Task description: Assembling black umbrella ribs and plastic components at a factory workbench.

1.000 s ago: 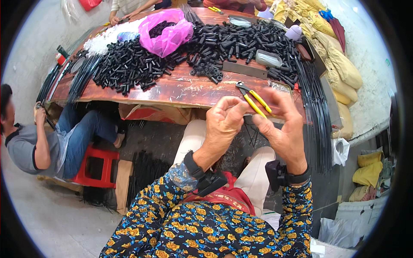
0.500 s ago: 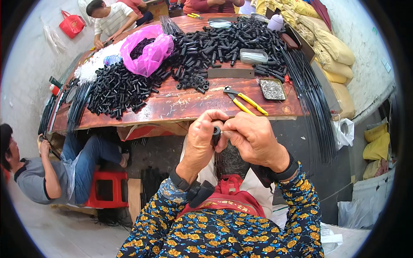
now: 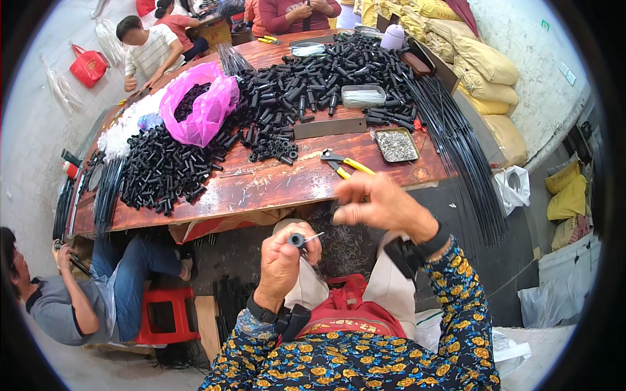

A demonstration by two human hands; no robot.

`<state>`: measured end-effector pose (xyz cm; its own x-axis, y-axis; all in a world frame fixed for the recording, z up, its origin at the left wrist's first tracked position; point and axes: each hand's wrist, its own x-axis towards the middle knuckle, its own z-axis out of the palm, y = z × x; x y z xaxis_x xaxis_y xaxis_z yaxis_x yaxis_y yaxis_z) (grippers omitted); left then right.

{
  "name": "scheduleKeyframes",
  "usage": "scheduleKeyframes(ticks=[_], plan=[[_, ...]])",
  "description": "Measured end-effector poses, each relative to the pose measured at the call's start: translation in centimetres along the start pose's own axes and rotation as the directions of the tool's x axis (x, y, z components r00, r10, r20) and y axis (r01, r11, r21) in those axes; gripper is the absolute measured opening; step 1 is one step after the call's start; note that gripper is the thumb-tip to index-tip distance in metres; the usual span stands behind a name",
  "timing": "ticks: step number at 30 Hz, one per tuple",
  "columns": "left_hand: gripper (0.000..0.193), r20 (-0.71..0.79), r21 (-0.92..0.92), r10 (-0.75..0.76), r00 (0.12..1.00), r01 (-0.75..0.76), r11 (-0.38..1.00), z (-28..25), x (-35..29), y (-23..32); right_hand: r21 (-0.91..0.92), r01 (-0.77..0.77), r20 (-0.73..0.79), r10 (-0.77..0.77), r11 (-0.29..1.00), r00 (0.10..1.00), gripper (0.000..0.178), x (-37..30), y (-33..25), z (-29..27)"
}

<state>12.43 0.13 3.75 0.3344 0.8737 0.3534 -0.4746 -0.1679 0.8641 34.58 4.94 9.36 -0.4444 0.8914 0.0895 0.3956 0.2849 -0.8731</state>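
My left hand, over my lap, is closed on a short black plastic tube, its round hollow end turned up. A thin pale strip sticks out to the right beside that end. My right hand is apart from it, near the table's front edge, with finger and thumb apart and nothing visible between them; it is slightly blurred. Just beyond it lie yellow-handled cutting pliers, one handle partly hidden. A shallow tray of small metal pieces sits to their right.
Heaps of black tubes cover much of the reddish wooden table, around a pink plastic bag. A flat metal bar, a clear box and long black rods lie there. A co-worker sits at left.
My hands have parted: the left went down and left with the black tube, the right moved slightly lower and let go. The pale strip now shows. The whole view has shifted a little.
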Motion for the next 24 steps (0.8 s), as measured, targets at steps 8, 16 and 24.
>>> scheduleKeyframes(ticks=[8, 16, 24], plan=[[0.062, -0.076, -0.012, -0.028, 0.997, 0.027, 1.000, 0.6, 1.0, 1.2, -0.884, -0.200, -0.220, 0.000, 0.423, 0.975, 0.040, 3.9, 7.5, 0.6], [0.065, -0.271, -0.139, -0.023, 0.962, -0.015, 0.990, 0.7, 0.9, 0.9, -0.056, -0.004, -0.192, -0.007, 0.998, 0.981, 0.028, -2.8, 2.2, 3.1], [0.081, -0.351, 0.039, -0.034, 0.936, 0.051, 0.998, 2.3, 1.0, 0.9, -0.506, 0.074, -0.204, -0.202, 0.859, 0.958, 0.058, -3.9, -2.2, 5.7]])
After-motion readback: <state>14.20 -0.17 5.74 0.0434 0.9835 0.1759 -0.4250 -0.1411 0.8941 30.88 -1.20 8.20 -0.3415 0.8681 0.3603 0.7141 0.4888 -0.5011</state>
